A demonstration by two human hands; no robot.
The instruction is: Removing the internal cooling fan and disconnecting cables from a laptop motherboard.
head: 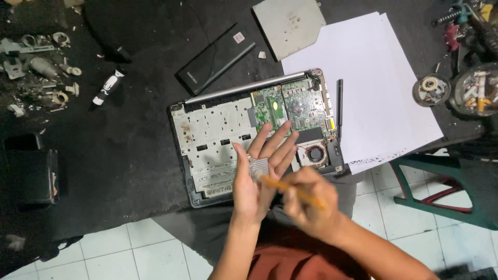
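Left hand (258, 171): open, palm up, fingers spread, a small square grey chip (259, 167) lying flat on the palm. Right hand (307, 203): closed around a thin orange stick (290, 190), whose tip meets the chip's edge; the motion is blurred. Both hands are close together above the near edge of an opened laptop (218, 145), its green circuit board (290, 106) and small round fan (315, 154) exposed. The laptop rests on a black counter (129, 155). Beside it, to the right: white paper sheets (373, 93) and a black pen (340, 101). Behind it: a flat black battery pack (215, 59) and a grey metal plate (289, 25). Far left: scattered small metal parts (39, 70).
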